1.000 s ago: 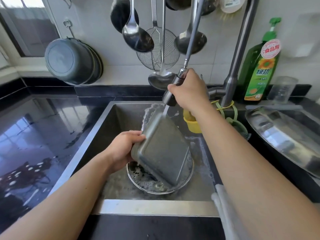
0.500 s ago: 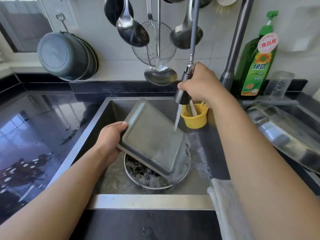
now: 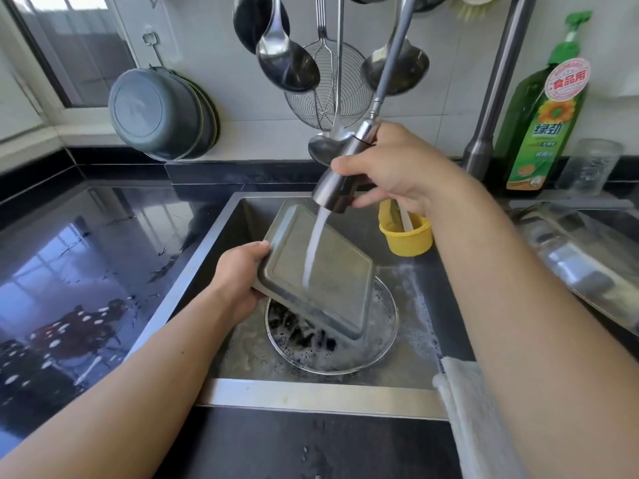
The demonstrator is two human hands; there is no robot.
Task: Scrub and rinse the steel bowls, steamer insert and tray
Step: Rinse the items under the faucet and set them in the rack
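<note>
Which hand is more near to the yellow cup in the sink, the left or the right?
The right hand. It holds the sprayer head just above and left of the yellow cup. The left hand grips the tray at its far left edge.

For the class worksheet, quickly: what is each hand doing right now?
Left hand: grips the tilted steel tray by its edge.
Right hand: holds the pull-out spray head, water running onto the tray.
</note>
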